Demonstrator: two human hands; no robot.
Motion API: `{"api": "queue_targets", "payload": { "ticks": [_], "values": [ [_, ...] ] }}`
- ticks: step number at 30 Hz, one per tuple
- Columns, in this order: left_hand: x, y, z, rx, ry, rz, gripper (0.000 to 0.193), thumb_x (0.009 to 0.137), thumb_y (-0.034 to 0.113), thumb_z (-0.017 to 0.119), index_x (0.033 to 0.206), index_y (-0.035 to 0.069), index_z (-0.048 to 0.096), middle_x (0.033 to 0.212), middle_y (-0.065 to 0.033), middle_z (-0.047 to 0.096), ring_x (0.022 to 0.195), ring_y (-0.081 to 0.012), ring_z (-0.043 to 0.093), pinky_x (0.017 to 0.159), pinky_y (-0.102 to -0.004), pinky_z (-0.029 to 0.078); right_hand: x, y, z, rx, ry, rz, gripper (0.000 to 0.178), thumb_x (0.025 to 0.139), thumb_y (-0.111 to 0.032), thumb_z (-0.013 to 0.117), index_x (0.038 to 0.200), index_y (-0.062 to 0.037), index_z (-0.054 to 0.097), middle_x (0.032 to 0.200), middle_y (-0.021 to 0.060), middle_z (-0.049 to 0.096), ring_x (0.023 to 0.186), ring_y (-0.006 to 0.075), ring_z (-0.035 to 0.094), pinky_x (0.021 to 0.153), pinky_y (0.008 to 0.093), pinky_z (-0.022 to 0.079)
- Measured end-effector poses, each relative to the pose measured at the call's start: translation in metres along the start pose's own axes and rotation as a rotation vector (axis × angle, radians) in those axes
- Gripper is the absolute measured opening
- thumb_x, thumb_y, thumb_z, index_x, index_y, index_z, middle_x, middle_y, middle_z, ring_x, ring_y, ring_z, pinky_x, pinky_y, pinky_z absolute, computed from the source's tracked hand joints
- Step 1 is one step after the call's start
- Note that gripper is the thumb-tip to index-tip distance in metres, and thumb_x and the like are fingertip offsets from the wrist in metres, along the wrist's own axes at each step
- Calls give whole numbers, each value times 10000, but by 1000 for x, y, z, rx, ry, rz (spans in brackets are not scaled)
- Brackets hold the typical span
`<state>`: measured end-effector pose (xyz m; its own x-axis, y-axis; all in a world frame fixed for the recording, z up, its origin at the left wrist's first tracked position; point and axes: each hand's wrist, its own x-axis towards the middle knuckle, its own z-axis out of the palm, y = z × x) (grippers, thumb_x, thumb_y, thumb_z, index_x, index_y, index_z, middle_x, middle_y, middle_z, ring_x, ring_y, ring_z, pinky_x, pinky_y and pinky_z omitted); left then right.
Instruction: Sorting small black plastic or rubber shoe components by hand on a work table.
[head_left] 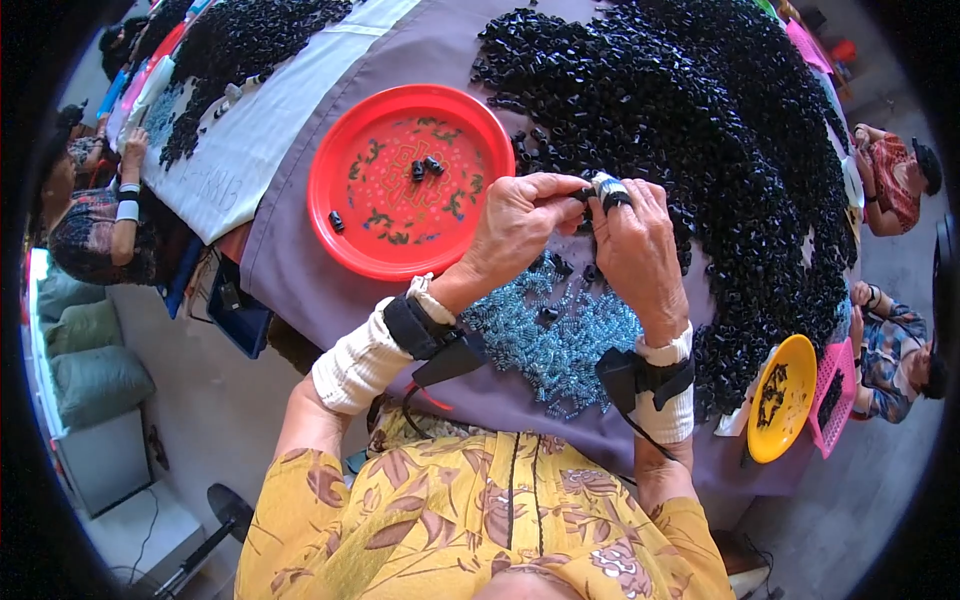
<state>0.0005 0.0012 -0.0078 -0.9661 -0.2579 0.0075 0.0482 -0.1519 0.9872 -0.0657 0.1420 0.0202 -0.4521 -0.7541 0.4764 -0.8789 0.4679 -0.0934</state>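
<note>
My left hand (510, 230) and my right hand (638, 245) meet over the table, fingertips pinched together. Between them is a small black part (580, 194), partly covered by the fingers; its exact kind does not show. White and dark wraps circle a finger of the right hand. Just below the hands lies a spread of small light-blue pieces (550, 345), with a few black parts among them. To the left, a round red tray (330, 165) with a printed floral pattern holds several small black parts (420, 170). A large heap of black parts (640, 100) covers the table beyond.
A yellow plate (797, 400) with dark pieces and a pink basket (845, 385) stand at the right edge of the purple cloth (300, 270). Other people sit at left and right. Another black heap (240, 50) lies on white cloth at far left.
</note>
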Motion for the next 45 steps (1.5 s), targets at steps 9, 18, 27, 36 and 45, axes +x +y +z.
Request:
{"api": "queue_targets", "payload": {
  "ticks": [9,18,27,36,45],
  "values": [
    [-1,-5,0,79,8,53,197,832,-10,595,1020,-25,653,850,-54,647,742,-88,604,672,-217,505,-3,2,-1,46,-57,-42,87,820,-52,540,840,33,547,825,153,568,812,277,557,779,378,429],
    [-1,-9,-1,232,-3,124,176,813,-16,605,977,-22,670,775,-36,619,697,-83,574,624,-214,481,-8,6,3,190,-151,19,118,849,-49,545,837,67,561,837,197,582,800,349,554,738,413,461],
    [-2,-10,0,238,19,79,176,814,-7,607,979,-39,657,811,-52,644,708,-95,598,635,-213,493,-10,13,15,321,-138,81,112,841,-42,534,872,59,571,862,197,592,809,355,550,728,405,462],
    [-1,-6,-1,-112,-13,-200,210,859,82,594,1024,-42,630,903,-74,660,776,-116,632,712,-243,529,-4,6,6,99,-87,15,202,780,-206,617,731,-11,595,757,111,589,748,243,556,803,385,377],
    [0,-5,-3,-344,-77,-320,234,921,188,529,1000,-14,618,904,-89,656,822,-164,646,761,-309,541,-2,11,11,173,74,63,215,718,-206,677,685,-12,591,717,104,591,723,250,564,793,392,381]
  ]
}}
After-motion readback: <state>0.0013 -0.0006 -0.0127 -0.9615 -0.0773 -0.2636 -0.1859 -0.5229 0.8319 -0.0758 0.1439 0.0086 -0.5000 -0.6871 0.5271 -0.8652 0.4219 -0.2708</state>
